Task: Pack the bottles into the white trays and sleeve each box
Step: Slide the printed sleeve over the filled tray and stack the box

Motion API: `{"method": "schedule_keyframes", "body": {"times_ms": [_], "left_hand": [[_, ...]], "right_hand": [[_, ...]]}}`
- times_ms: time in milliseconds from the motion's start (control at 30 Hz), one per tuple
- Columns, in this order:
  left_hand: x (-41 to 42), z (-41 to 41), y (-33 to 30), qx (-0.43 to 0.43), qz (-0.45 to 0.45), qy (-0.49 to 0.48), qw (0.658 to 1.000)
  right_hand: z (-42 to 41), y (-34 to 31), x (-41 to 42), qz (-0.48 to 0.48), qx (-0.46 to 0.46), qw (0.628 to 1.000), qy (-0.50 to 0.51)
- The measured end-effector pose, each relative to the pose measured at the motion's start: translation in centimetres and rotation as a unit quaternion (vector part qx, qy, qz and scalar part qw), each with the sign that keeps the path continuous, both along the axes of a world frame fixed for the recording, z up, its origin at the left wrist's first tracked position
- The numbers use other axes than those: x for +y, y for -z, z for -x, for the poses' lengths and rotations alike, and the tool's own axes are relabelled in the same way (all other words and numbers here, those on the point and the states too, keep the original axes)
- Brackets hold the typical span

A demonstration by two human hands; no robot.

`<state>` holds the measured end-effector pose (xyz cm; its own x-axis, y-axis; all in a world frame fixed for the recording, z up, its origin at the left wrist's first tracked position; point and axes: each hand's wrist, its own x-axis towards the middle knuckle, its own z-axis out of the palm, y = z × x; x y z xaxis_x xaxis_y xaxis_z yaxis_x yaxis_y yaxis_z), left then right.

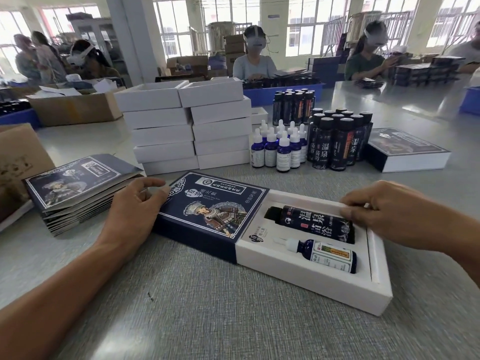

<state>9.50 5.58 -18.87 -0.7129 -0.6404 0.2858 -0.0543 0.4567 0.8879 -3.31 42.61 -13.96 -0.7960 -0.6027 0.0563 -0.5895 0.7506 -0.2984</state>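
A white tray [306, 289] lies in front of me with its left end inside a dark blue printed sleeve [207, 211]. A black bottle [311, 223] and a small blue dropper bottle [327, 255] lie in the tray's wells. My left hand [135, 203] grips the sleeve's left end with curled fingers. At the tray's far right rim my right hand [381, 216] rests, its fingertips curled onto the edge beside the black bottle.
Stacked white trays [187, 126] stand behind the sleeve. Groups of dropper bottles [280, 146] and black bottles [337, 139] stand to their right, next to a sleeved box [407, 152]. A pile of flat sleeves [78, 190] lies at left. People work at the far side of the table.
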Motion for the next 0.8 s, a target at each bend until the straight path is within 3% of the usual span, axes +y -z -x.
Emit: {"method": "schedule_keyframes", "body": {"times_ms": [233,400,533,800], "left_hand": [[0.7,-0.1,0.5,-0.036,0.044,0.003,0.998],[1.0,-0.4,0.2,-0.05,0.069,0.025,0.996],[1.4,-0.6,-0.2,-0.085,0.057,0.057,0.993],[2.9,-1.2,0.0,-0.09,0.056,0.06,0.993]], "right_hand": [[-0.5,0.7,-1.3,0.1,0.013,0.994,0.036],[-0.5,-1.1,0.4,0.13,-0.108,0.976,0.139],[-0.5,-0.9,0.5,0.161,-0.215,0.953,0.142],[0.1,0.3,-0.5,0.255,-0.161,0.945,0.124]]}}
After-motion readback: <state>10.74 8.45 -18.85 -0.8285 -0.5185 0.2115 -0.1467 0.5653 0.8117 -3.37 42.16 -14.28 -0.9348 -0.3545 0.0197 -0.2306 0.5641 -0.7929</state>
